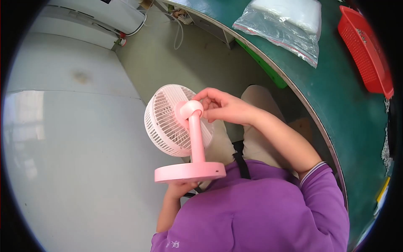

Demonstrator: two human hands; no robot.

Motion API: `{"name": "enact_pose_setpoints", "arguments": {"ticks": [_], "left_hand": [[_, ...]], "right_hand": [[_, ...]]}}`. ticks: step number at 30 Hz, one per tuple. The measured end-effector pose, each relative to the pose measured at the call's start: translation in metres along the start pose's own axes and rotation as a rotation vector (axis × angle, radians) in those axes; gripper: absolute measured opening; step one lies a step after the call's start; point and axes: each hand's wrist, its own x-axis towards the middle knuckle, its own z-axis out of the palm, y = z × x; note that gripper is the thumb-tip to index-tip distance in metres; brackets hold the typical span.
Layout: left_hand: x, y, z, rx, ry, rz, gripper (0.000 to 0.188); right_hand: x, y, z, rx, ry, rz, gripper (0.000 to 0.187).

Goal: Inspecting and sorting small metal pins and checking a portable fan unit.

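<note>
A pink desk fan (197, 138) is held up in front of my lap, its round white-and-pink grille facing away to the left and its disc-shaped base toward me. Beneath that base is my left hand (183, 189), closed on it from below, with most of its fingers hidden behind the base. My right hand (224, 107) has its thumb and curled fingers closed around the right side of the round pink joint where the stem meets the fan head. Whether a small part is also between those fingers cannot be made out.
A green-topped table (302, 80) curves along the right side. On it lie a clear zip bag (285, 31) with white contents and a red perforated basket (365, 54) holding small metal pieces. A pale grey surface (84, 168) spreads to the left. My legs are under the fan.
</note>
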Motion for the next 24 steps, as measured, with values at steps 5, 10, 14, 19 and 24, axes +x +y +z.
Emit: {"name": "enact_pose_setpoints", "arguments": {"ticks": [5, 10, 14, 19, 24], "left_hand": [[-0.018, 0.023, -0.009, -0.866, -0.252, -0.049, 0.052], [-0.011, 0.001, 0.001, -0.941, -0.227, 0.175, 0.038], [0.005, 0.031, 0.014, -1.062, -0.371, 0.333, 0.027], [0.000, 0.037, 0.009, -1.164, -0.331, 0.206, 0.040], [-0.009, 0.045, 0.003, -1.279, -0.253, 0.192, 0.062]], "right_hand": [[-0.027, -0.019, 0.027, -0.487, 0.176, -0.443, 0.058], [-0.018, -0.016, 0.031, -0.721, 0.147, -0.644, 0.062], [-0.020, -0.023, 0.035, -0.641, 0.066, -0.692, 0.057], [-0.022, -0.035, 0.033, -0.690, 0.001, -0.685, 0.055], [-0.018, -0.039, 0.034, -0.735, -0.072, -0.665, 0.055]]}}
